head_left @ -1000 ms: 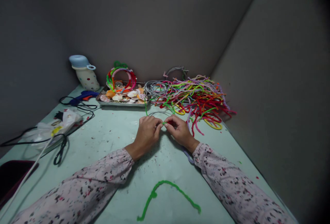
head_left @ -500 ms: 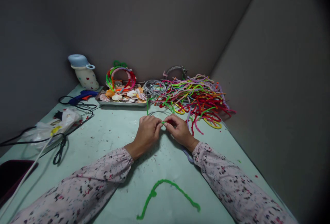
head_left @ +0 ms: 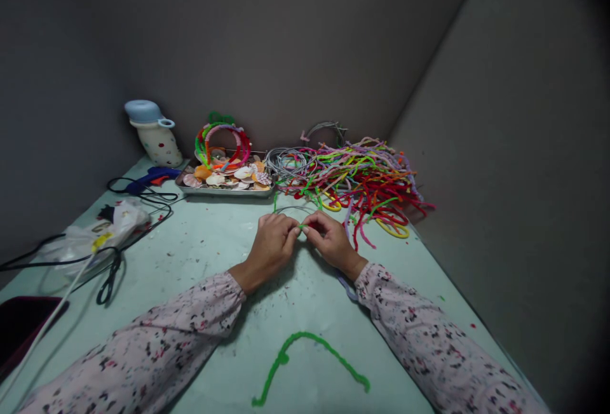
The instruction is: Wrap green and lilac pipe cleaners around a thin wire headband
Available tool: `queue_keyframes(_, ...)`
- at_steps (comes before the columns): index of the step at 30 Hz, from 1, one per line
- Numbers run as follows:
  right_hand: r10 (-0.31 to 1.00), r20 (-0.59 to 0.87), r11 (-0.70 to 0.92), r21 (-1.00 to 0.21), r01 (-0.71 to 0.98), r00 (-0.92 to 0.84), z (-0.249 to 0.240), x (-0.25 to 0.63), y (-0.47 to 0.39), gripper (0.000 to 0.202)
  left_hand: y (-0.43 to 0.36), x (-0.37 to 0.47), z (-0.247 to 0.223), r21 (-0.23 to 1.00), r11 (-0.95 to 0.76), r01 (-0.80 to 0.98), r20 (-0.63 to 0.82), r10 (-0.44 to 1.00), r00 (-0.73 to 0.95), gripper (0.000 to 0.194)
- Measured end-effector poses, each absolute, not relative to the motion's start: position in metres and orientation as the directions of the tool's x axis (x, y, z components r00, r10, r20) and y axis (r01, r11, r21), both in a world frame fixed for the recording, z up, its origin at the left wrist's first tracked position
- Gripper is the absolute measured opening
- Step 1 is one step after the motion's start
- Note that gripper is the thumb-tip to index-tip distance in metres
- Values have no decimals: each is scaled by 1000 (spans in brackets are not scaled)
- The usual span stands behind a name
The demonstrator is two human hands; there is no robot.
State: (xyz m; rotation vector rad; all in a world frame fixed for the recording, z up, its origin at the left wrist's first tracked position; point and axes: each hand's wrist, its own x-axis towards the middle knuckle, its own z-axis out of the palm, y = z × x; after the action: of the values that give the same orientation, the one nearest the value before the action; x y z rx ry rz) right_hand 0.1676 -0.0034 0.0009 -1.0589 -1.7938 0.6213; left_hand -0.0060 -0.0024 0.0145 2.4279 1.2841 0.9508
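Left hand (head_left: pixel 274 242) and right hand (head_left: pixel 328 239) nearly meet above the table (head_left: pixel 210 350), thumbs and fingers closed in a pinch on a small green strand (head_left: pixel 301 227) between their tips. Thin grey wire (head_left: pixel 293 208) arcs just behind the fingers; whether it joins the strand, cannot tell. Metal tray (head_left: pixel 229 193) beyond: flat, fan-shaped shells (head_left: pixel 215 180), fuzzy multicoloured rings (head_left: pixel 246 147) standing among them. Right of tray: smooth coiled wire (head_left: pixel 271 161), then a tangled heap of fuzzy stems (head_left: pixel 366 169). Nearer the camera, a bent, fuzzy green stem (head_left: pixel 302 334) lies alone.
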Motion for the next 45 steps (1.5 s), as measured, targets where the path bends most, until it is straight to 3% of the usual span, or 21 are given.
queue_keyframes(27, 871, 459, 491, -788, 372, -177, 1, 167, -3, 7, -4, -5, 14, 477, -595, 647, 444, 798, 406, 15)
queue_keyframes(33, 911, 400, 411, -876, 252, -97, -1, 168, 0, 11, -11, -5, 21, 485, -535, 692, 583, 787, 200, 26)
queue_keyframes(36, 932, 360, 360, -913, 193, -40, -2, 169, 2, 15, -12, -5, 22, 503, -526, 686, 632, 766, 123, 17)
queue_keyframes(45, 938, 344, 332, -929, 165, 50, 0, 168, 3, 15, -10, -3, 15, 454, -593, 665, 509, 785, 353, 24)
